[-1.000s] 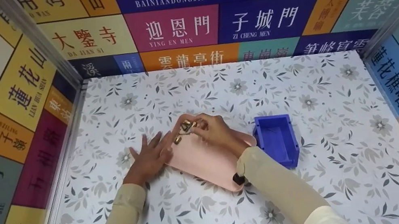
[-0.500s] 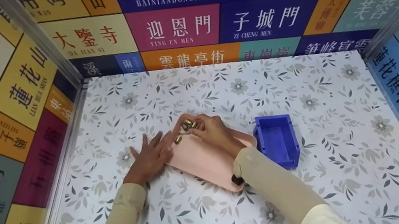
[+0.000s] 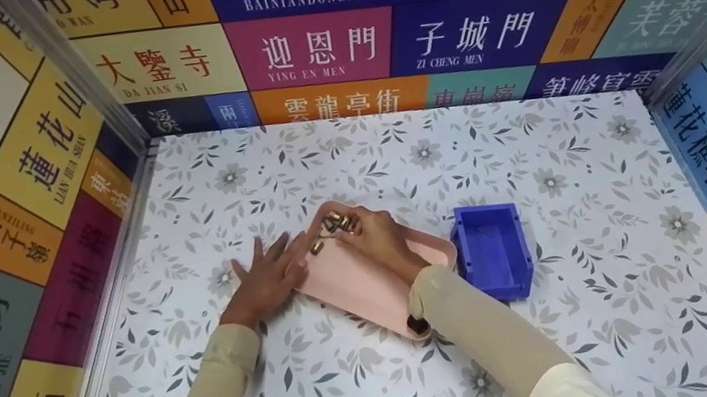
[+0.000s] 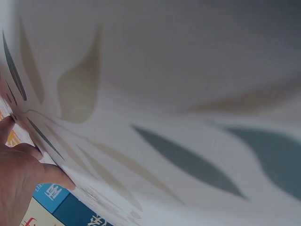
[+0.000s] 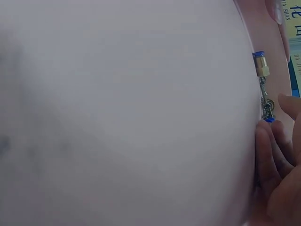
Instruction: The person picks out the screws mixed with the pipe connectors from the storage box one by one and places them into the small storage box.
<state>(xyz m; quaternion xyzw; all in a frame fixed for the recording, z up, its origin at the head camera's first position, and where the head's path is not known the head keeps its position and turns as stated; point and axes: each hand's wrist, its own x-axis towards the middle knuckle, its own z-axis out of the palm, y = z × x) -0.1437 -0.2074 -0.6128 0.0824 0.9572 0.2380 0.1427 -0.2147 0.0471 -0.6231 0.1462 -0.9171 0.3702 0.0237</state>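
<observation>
A pink tray (image 3: 370, 290) with rounded corners lies on the table. Small brass tube fittings (image 3: 336, 221) with blue collars are heaped in its far left corner, and one loose fitting (image 3: 317, 246) lies a little apart. Thin metal screws (image 5: 266, 106) show among them in the right wrist view. My right hand (image 3: 373, 233) reaches over the tray, thumb and fingertips spaced apart around the edge of the heap. With fingers spread, my left hand (image 3: 266, 279) rests at the tray's left edge, partly on the table. The left wrist view shows its fingers (image 4: 56, 175) against the tabletop.
Just right of the tray stands a blue plastic bin (image 3: 495, 250). Something small and black (image 3: 417, 324) sits in the tray's near corner, partly covered by the right sleeve. Panels with printed street signs (image 3: 319, 44) wall the flower-patterned table (image 3: 594, 243) at the back and both sides.
My right hand and forearm have shifted slightly while the fingertips stay at the heap, and a few fittings sit a little differently. The left hand, tray and bin have held still.
</observation>
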